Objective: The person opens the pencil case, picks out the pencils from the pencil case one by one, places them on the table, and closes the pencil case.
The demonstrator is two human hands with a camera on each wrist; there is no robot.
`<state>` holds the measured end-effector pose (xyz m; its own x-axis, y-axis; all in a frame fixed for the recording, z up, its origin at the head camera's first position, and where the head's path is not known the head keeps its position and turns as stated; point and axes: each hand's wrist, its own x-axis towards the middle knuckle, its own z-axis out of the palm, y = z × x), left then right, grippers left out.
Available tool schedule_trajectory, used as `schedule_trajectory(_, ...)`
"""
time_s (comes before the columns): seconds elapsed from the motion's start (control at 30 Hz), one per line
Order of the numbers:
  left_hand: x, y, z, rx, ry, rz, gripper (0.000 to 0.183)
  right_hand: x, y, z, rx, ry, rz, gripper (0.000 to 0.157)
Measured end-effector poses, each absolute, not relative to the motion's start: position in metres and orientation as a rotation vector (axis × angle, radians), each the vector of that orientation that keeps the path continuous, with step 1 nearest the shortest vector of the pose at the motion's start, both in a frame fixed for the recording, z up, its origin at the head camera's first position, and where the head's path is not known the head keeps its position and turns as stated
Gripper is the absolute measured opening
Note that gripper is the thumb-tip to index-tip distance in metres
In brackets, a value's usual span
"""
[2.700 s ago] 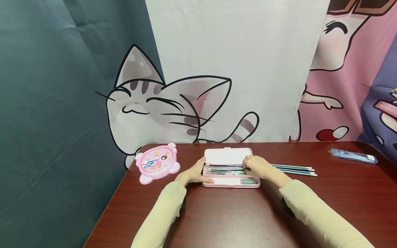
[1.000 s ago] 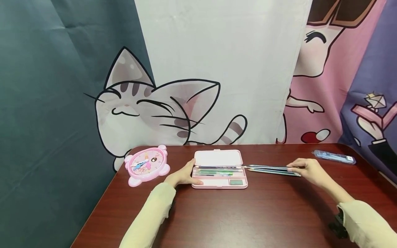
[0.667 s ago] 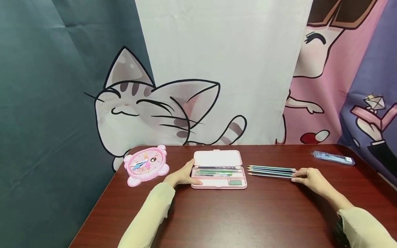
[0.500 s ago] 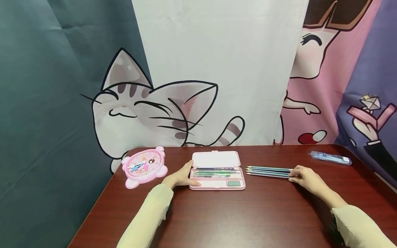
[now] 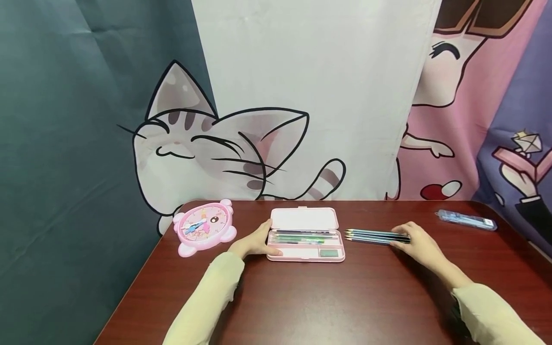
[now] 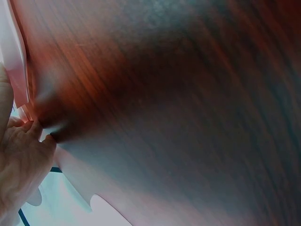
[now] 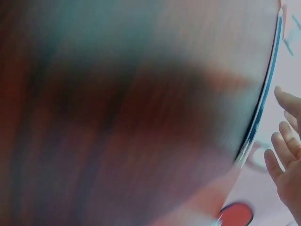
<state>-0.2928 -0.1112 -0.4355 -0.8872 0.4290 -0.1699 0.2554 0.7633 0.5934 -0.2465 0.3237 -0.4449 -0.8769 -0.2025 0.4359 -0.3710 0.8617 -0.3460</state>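
Observation:
An opened pink pencil case (image 5: 305, 259) lies on the table, its lid folded back. Several pens and pencils (image 5: 302, 236) and a grey-green block, possibly an eraser (image 5: 329, 253), are inside. My left hand (image 5: 254, 242) holds the case's left end, thumb at the front corner and fingers behind. Right of the case lies a row of pencils (image 5: 373, 236), tips toward it. Over their far right ends is my right hand (image 5: 416, 242); in the right wrist view the right hand's fingers (image 7: 281, 149) are spread and apart from the one blue pencil (image 7: 269, 80) plainly visible there.
A pink toy clock (image 5: 204, 226) with rounded ears and feet lies left of the case. At the back right is a slim bluish clear packet (image 5: 467, 220). A cartoon-printed curtain (image 5: 327, 96) hangs behind the table's far edge.
My right hand has gone from inside the case to the pencils' right ends, then slightly left. The pencils, uneven a second ago, now lie closer together with tips aligned. The left hand stays on the case.

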Motion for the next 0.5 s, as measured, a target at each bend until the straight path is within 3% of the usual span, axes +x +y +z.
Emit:
schedule_trajectory(0.37, -0.295, -0.111, -0.438, 0.544, 2.659, 0.832, 0.106, -0.28, 0.228, -0.447, 0.691, -2.632, 0.906, 0.014)
schedule_trajectory(0.5, -0.294, -0.111, -0.438, 0.541, 2.664, 0.834, 0.106, -0.287, 0.206, -0.441, 0.774, -2.695, 0.801, 0.008)
